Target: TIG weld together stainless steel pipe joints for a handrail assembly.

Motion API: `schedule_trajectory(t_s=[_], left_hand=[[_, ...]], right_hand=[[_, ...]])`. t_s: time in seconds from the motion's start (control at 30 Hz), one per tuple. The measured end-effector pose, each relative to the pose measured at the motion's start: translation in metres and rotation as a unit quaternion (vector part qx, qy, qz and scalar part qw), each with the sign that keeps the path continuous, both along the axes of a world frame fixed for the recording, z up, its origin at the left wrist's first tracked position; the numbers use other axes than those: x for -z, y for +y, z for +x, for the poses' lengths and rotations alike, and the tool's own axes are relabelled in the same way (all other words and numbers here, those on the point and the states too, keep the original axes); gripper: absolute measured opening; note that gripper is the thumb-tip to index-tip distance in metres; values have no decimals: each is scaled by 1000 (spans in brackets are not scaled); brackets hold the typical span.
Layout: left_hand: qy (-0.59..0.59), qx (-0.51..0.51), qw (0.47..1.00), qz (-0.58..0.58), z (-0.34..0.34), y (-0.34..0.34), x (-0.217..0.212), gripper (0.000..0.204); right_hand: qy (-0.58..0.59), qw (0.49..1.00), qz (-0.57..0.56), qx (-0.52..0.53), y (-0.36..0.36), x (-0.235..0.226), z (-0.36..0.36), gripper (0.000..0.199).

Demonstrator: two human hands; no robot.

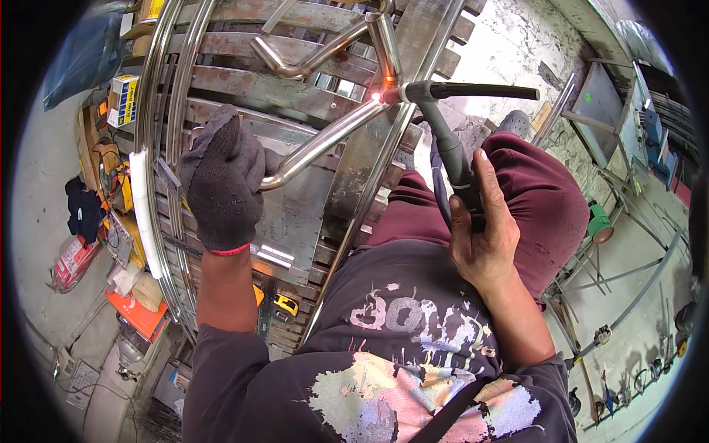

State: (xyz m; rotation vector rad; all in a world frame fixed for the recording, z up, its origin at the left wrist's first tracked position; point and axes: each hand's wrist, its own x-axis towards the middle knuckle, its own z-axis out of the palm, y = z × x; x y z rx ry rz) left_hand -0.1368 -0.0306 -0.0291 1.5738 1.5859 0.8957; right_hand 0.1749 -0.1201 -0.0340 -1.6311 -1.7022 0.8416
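My left hand, in a dark work glove with a red cuff, is closed around the near end of a shiny bent metal tube. In my bare right hand is a TIG welding torch, gripped by its dark handle with the index finger stretched along it. The torch's nozzle meets the tube where it joins an upright tube. A bright spot glows there, and the metal around it is orange-hot. Whether the glove also holds a filler rod cannot be seen.
Beneath the tubes lies a slatted metal bench with a flat metal plate. Long shiny pipes run along its left side. A yellow tape measure lies near my left elbow. Metal frames stand at the right.
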Motion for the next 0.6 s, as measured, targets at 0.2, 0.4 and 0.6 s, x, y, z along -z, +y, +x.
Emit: schedule_trajectory(t_s=[0.2,0.4,0.6], left_hand=[[-341,-166,917,-124,-4,1,5,12],[-335,-151,911,-187,-8,2,2,9],[-133,-99,985,-42,2,-6,8,26]], right_hand=[[5,1000,3,-4,1,0,1,63],[-54,998,-3,-13,-1,0,1,61],[5,999,34,8,-4,5,1,63]])
